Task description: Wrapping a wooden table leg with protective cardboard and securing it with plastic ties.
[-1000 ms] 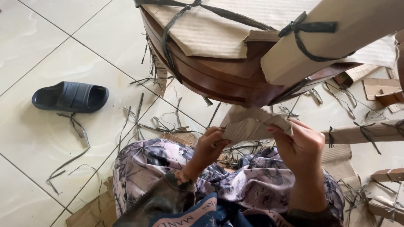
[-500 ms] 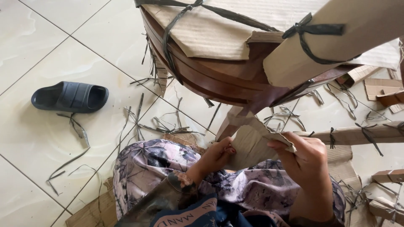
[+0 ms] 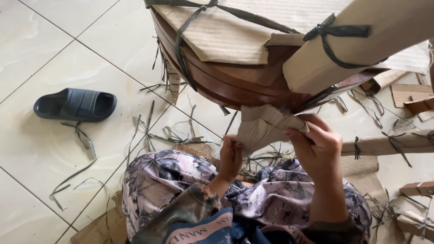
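Both hands pinch one crumpled piece of corrugated cardboard (image 3: 264, 129): the left hand (image 3: 230, 158) grips its lower left corner, the right hand (image 3: 316, 144) closes on its upper right edge. Its long axis rises from lower left to upper right, the top tucked against the wooden furniture rim (image 3: 235, 86) overhead. That strapped, cardboard-wrapped piece crowds the space above. Cut straps (image 3: 172, 133) litter the tiled floor (image 3: 40, 49); a dark slipper (image 3: 74, 105) lies well apart on the left.

Even soft daylight, faint sheen on the pale floor tiles (image 3: 54, 40), weak shadows, sharp focus, slight wide-angle stretch at edges
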